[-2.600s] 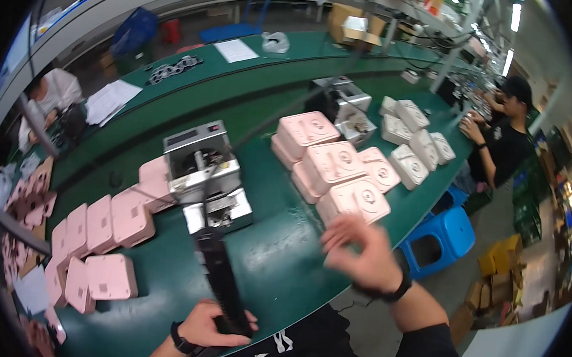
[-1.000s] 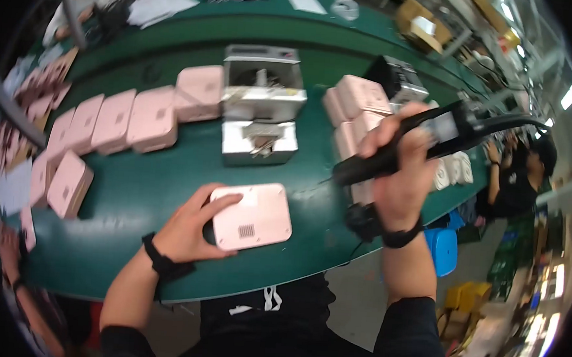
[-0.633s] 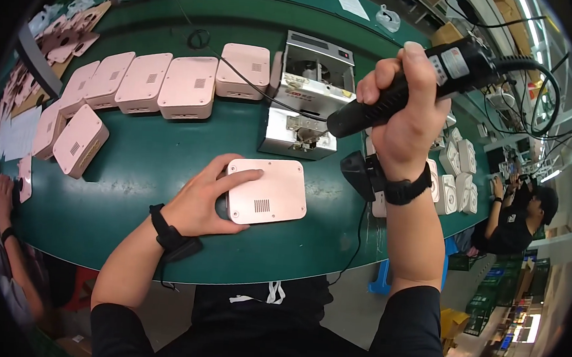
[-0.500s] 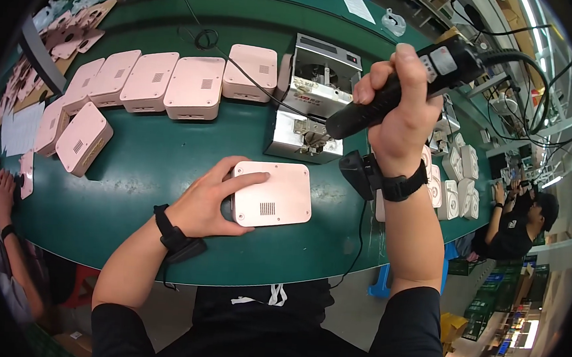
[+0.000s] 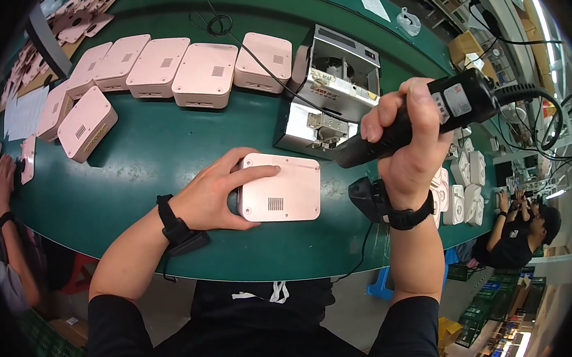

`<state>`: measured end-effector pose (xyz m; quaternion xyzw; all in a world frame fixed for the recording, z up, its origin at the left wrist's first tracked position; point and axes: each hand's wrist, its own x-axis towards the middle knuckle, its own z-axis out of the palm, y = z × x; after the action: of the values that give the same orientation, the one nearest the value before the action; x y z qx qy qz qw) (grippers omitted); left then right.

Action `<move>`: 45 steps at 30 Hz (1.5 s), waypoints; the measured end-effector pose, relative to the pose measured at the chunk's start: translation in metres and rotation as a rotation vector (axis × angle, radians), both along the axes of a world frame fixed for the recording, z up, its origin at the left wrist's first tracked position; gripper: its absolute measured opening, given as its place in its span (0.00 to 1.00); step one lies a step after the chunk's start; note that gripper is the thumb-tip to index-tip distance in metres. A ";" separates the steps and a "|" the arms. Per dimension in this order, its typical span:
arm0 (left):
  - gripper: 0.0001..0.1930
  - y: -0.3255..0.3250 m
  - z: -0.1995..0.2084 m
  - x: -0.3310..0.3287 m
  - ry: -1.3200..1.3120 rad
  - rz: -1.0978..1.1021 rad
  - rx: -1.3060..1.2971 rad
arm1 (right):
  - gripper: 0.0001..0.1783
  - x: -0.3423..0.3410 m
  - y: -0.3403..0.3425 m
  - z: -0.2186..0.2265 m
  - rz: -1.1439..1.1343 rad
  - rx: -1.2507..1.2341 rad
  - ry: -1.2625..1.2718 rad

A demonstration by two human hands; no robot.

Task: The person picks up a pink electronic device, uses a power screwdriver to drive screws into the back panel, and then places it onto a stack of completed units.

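Note:
On the green table in front of me lies a pale pink plastic box (image 5: 295,195), its slotted face and corner screw holes turned up. My left hand (image 5: 213,190) is closed around the left end of this box, with the index finger lying across the top. A black corded electric screwdriver (image 5: 457,102) is gripped in my right hand (image 5: 416,137). It tilts down to the left, its nose between the box and a metal screw feeder (image 5: 342,67). The nose stands apart from the box. I cannot make out whether a screw sits on the bit.
More pink boxes (image 5: 204,75) stand in a curved row at the back left. At the right are several pink housings with round openings (image 5: 456,203). A co-worker's hands (image 5: 3,184) rest at the left edge; another person (image 5: 525,229) sits far right. A black cable (image 5: 257,59) crosses toward the feeder.
The screwdriver has come away from the screw feeder's front, toward me and the box. My left hand still holds the box in place. The whole view has shifted slightly.

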<state>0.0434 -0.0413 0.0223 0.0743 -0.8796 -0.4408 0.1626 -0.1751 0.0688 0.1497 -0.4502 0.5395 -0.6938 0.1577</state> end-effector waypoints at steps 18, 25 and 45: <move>0.41 0.004 0.002 -0.002 -0.014 0.013 -0.025 | 0.11 -0.002 0.013 -0.020 0.086 -0.048 -0.039; 0.41 0.006 0.003 -0.031 -0.016 -0.118 -0.012 | 0.11 -0.011 -0.001 0.015 0.006 -0.154 -0.047; 0.41 0.007 -0.006 -0.038 0.022 -0.109 -0.051 | 0.11 -0.004 0.003 -0.011 0.050 -0.055 -0.126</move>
<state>0.0056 -0.0346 0.0158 0.0176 -0.8914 -0.4273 0.1498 -0.1793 0.0717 0.1391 -0.4232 0.4980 -0.7310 0.1962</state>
